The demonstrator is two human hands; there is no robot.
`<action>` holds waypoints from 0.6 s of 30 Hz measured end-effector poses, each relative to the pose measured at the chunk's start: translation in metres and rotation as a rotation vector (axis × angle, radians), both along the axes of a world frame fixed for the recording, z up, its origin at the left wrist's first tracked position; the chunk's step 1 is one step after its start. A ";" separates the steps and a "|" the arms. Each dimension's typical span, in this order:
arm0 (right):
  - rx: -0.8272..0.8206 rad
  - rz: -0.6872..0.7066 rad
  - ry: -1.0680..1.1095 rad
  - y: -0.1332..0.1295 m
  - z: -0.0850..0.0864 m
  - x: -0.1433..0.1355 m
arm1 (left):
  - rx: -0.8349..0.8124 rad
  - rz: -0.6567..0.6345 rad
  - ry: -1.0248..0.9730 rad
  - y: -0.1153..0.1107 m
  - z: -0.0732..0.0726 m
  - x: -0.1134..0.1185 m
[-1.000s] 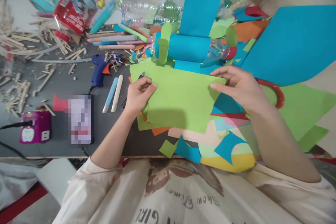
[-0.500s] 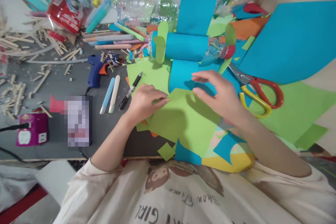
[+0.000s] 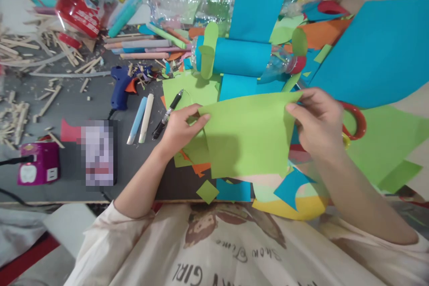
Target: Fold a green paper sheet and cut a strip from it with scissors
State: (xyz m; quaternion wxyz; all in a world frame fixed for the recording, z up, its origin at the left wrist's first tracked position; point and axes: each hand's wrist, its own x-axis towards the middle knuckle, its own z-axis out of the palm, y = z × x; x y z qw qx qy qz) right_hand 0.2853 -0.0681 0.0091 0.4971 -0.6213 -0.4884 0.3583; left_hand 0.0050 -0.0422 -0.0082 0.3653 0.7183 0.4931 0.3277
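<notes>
A sheet of light green paper is held up between both hands, its top edge slightly bowed. My left hand pinches the top left corner between thumb and fingers. At the top right corner, my right hand grips it the same way. Just beyond the sheet lies a plastic bottle wrapped in blue paper, with green rounded strips and a red cap. Scissors with red and yellow handles are partly hidden behind my right hand. A black pen rests close to my left hand.
Left of the pen are two markers, a blue glue gun and a blurred-out phone-like object. Wooden sticks litter the far left. A large blue sheet and paper scraps lie on the right and near edge.
My right hand has closed on the green paper's right corner and moved right. The sheet has been lifted and straightened between both hands, uncovering scraps beneath it.
</notes>
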 end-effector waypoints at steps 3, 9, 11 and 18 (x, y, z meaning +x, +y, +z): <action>0.102 0.082 -0.177 -0.010 0.001 0.005 | -0.057 -0.007 -0.048 -0.001 0.003 0.003; 0.453 0.366 -0.753 -0.014 0.009 -0.016 | 0.078 -0.107 0.086 -0.003 -0.004 0.005; 0.432 0.520 -0.832 -0.016 0.001 -0.029 | 0.193 -0.152 0.148 -0.004 -0.006 0.006; 0.416 0.573 -0.906 -0.022 -0.032 -0.045 | 0.333 -0.240 0.331 -0.001 -0.005 0.004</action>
